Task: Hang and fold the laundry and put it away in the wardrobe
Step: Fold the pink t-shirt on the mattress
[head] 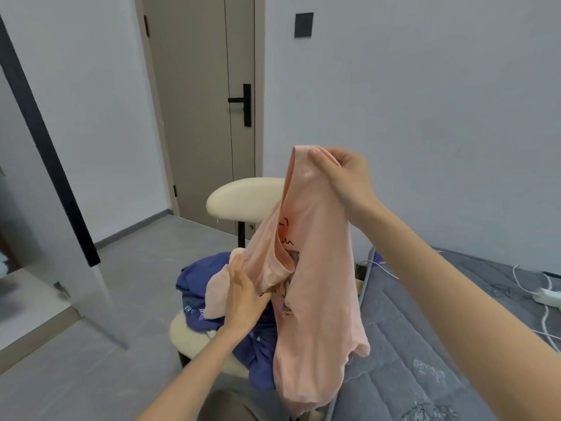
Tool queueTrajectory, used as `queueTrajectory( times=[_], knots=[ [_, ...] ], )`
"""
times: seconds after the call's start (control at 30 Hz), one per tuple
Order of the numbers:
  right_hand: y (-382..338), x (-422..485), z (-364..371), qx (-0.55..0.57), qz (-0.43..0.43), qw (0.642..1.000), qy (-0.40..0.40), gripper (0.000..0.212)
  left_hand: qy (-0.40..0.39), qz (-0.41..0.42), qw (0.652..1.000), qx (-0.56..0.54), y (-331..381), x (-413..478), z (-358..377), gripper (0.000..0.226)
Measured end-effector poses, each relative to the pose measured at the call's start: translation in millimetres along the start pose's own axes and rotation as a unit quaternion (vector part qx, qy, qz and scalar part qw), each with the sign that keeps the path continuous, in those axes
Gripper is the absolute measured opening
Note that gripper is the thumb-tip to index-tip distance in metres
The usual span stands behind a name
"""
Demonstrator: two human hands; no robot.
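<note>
A pink T-shirt (pixel 315 268) with a dark printed picture hangs in the air in front of me. My right hand (pixel 346 174) pinches its top edge and holds it up. My left hand (pixel 246 293) grips a lower fold of the same shirt near the print. Under the shirt, a heap of blue clothes (pixel 206 287) lies on the seat of a cream chair (pixel 243 196). The wardrobe's open door (pixel 45 141) with a dark edge stands at the left.
A bed with a grey quilted cover (pixel 425 344) fills the lower right, with a white power strip and cables (pixel 546 294) on it. A closed grey door (pixel 200 101) is behind the chair. Grey floor (pixel 91 375) lies to the left.
</note>
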State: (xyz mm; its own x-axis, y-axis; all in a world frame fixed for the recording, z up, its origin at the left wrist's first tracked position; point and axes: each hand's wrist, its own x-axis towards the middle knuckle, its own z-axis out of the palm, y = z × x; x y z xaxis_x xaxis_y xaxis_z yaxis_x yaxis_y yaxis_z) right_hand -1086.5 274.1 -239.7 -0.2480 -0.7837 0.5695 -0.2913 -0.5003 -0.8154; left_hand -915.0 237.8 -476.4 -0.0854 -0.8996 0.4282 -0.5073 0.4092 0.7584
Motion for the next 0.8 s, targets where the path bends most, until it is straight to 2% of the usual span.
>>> queueTrajectory(
  times=[0.1,0.17,0.23,0.33,0.47,0.6,0.73,0.8],
  knots=[
    [2,4,-7,0.024,0.017,0.999,0.014,0.009,0.102,0.075,0.987,0.1,5,-1,7,0.067],
    [5,7,-12,0.019,0.02,0.999,0.03,0.009,0.129,0.055,0.979,0.149,5,4,5,0.048],
    [9,10,-18,-0.005,0.015,0.998,0.056,0.008,0.115,0.006,0.984,0.135,2,13,-2,0.035],
    [22,13,-26,-0.09,0.005,0.992,0.093,0.016,0.119,-0.01,0.991,0.066,-1,32,-22,0.018],
    [37,17,-40,-0.17,0.049,0.976,0.127,0.019,0.14,-0.026,0.987,-0.076,12,65,-73,0.023],
    [37,21,-46,-0.183,0.069,0.969,0.152,0.014,0.184,-0.017,0.979,-0.088,42,98,-118,0.021],
    [11,32,-53,-0.194,0.033,0.965,0.173,0.014,0.208,0.022,0.974,-0.083,88,129,-152,0.021],
    [-12,42,-60,-0.203,0.008,0.959,0.195,0.016,0.219,0.045,0.971,-0.083,116,144,-170,0.031]
  ],
)
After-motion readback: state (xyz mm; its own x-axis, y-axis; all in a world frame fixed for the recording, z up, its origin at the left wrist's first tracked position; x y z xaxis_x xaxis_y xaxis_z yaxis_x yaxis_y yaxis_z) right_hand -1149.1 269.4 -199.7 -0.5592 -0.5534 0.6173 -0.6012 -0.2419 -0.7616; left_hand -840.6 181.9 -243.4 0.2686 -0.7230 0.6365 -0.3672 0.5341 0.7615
